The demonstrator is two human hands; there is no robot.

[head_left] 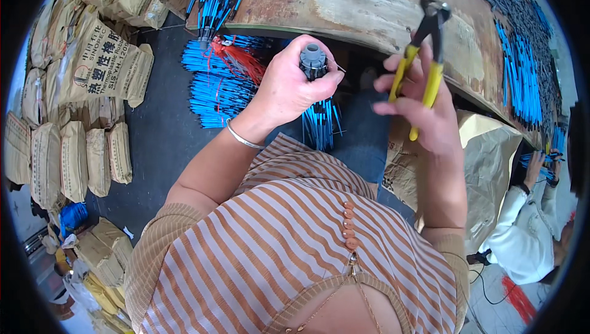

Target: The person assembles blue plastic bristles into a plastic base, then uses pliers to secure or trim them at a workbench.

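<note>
My left hand (pixel 284 85) is wrapped round an upright bundle of blue rods with dark grey plastic ends (pixel 313 57). The grey ends show above my fist, and the blue lengths (pixel 319 126) come out below it. A thin wire end sticks out by my left thumb. To the right, my right hand (pixel 424 103) holds a pair of end-cutting pincers (pixel 437 70) by their yellow handles. The handles are spread, and the dark metal head points up and away, apart from the bundle. Motion slightly smears this hand.
A worn wooden table (pixel 283 2) spans the far side, with blue rods (pixel 522 82) and dark grey parts at its right. Blue bundles (pixel 221 91) and red ties (pixel 243 60) lie left of my hand. Paper sacks (pixel 101 63) stack at left. A co-worker in white (pixel 522 235) handles blue rods.
</note>
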